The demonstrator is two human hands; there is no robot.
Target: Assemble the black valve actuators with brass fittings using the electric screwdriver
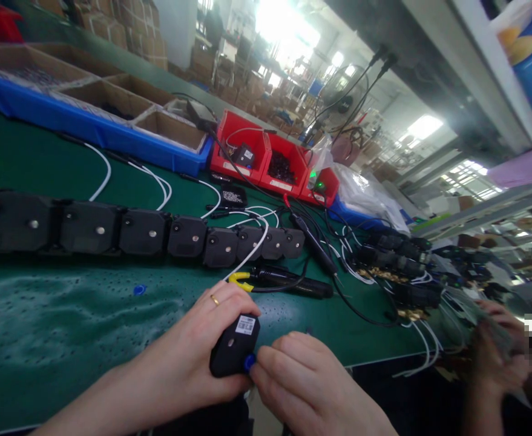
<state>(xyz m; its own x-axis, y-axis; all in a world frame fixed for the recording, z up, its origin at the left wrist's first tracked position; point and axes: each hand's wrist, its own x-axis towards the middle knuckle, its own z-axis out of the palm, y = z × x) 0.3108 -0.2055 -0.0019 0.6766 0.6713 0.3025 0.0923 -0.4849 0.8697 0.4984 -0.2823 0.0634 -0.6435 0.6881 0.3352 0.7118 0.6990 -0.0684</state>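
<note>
My left hand [206,348] is wrapped round a small black square housing [232,348] with a white label and a silver dot on its face. A white cable seems to run up from behind that hand. At the housing's lower right corner sits a small round blue cap [249,363], pinched by the fingertips of my right hand [302,378]. A second blue cap [139,290] lies on the green mat. Just beyond my left hand are yellow-tipped pieces [242,281] beside a black pen-like tool [293,282].
A row of black housings [88,229] with white cables crosses the mat. Behind stand a blue divided tray [111,142] and red bins [241,148]. A red-tipped screwdriver-like tool [313,242] lies right of the row. Far right, a co-worker's hands [497,351] handle a bag.
</note>
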